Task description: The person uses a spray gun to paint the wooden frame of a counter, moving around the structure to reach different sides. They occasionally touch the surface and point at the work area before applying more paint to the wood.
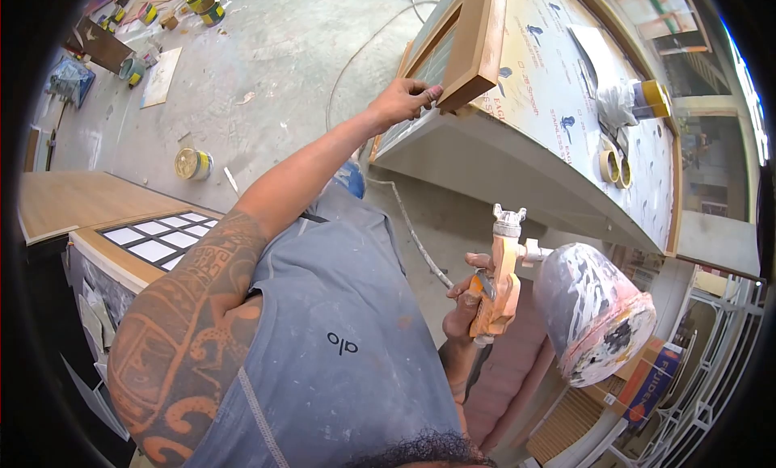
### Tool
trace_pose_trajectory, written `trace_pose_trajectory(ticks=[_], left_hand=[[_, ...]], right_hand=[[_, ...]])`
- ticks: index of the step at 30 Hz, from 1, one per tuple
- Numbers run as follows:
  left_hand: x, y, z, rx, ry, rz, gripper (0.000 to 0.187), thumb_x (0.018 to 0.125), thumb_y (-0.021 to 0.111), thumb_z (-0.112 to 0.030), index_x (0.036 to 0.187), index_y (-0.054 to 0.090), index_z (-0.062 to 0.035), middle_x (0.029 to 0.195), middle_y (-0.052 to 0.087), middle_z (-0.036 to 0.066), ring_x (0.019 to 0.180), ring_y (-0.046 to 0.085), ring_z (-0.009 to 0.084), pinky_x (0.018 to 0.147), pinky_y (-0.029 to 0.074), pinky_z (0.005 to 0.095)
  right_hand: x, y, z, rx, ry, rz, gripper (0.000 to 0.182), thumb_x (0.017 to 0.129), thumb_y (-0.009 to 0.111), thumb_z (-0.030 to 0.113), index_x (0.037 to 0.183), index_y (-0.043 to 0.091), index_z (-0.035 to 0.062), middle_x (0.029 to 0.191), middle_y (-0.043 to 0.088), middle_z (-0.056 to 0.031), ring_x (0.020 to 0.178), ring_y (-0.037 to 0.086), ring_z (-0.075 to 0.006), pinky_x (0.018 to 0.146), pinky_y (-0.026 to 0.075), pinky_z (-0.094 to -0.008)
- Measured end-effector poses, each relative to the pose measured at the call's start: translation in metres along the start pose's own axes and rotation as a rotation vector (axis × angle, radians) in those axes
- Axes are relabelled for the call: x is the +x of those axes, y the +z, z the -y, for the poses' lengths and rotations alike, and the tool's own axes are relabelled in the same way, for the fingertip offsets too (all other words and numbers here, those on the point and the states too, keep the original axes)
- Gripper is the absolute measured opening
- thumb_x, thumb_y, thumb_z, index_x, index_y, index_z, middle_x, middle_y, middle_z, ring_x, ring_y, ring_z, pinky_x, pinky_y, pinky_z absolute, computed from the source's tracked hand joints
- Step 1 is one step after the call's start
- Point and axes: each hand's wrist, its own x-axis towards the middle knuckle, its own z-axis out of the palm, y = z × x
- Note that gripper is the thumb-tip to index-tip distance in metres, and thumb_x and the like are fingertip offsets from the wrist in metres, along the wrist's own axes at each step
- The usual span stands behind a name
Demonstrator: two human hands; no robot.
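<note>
On bench edge | left hand (402, 101) grips upright frame (473, 44) | right hand (467, 300) grips spray gun (503, 278), cup sideways

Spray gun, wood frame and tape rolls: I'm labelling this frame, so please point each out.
Spray gun (499, 294): head view, on its orange body.
Wood frame (477, 40): head view, on its side rail.
Tape rolls (614, 167): head view, on the nearer roll.

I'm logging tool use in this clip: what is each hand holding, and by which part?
The right hand grips the spray gun by its handle. The left hand holds the wooden frame at its lower corner.
</note>
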Motion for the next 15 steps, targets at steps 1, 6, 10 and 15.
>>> trace_pose_trajectory(ticks=[1,6,10,15], left_hand=[[-0.001,0.0,0.0,0.0,-0.001,-0.006,0.049,0.098,0.065,-0.048,0.109,0.07,-0.0009,0.083,0.062,0.002,0.063,0.049,0.007,0.059,0.044,0.0245],[-0.001,0.0,-0.001,-0.013,0.01,0.005,0.049,0.097,0.066,-0.048,0.106,0.07,-0.0005,0.081,0.061,0.002,0.062,0.05,0.007,0.059,0.044,0.0244],[-0.001,0.0,-0.001,-0.007,0.012,0.004,0.049,0.097,0.066,-0.048,0.105,0.07,-0.0004,0.082,0.062,0.001,0.062,0.05,0.0068,0.059,0.044,0.024],[0.0,-0.001,-0.001,0.022,0.021,-0.007,0.047,0.097,0.066,-0.047,0.105,0.07,-0.0002,0.082,0.062,0.001,0.062,0.049,0.0064,0.058,0.044,0.024]], right_hand=[[0.005,-0.001,0.004,-0.01,0.003,0.016,0.056,0.099,0.061,0.039,0.125,0.051,-0.0098,0.096,0.066,-0.0174,0.052,0.054,-0.0088,0.049,0.046,-0.0224],[0.017,-0.001,-0.008,-0.071,-0.102,0.059,0.037,0.098,0.059,0.019,0.12,0.055,-0.0106,0.089,0.067,-0.0159,0.055,0.056,-0.0112,0.054,0.047,-0.0254],[0.011,-0.003,-0.02,-0.181,-0.069,0.162,0.029,0.096,0.062,0.014,0.117,0.058,-0.0058,0.08,0.068,-0.0126,0.062,0.065,-0.0147,0.059,0.051,-0.0272],[-0.002,0.004,-0.026,-0.268,0.002,0.228,0.026,0.093,0.065,0.009,0.116,0.062,-0.0052,0.083,0.071,-0.0117,0.064,0.067,-0.016,0.062,0.053,-0.0298]])
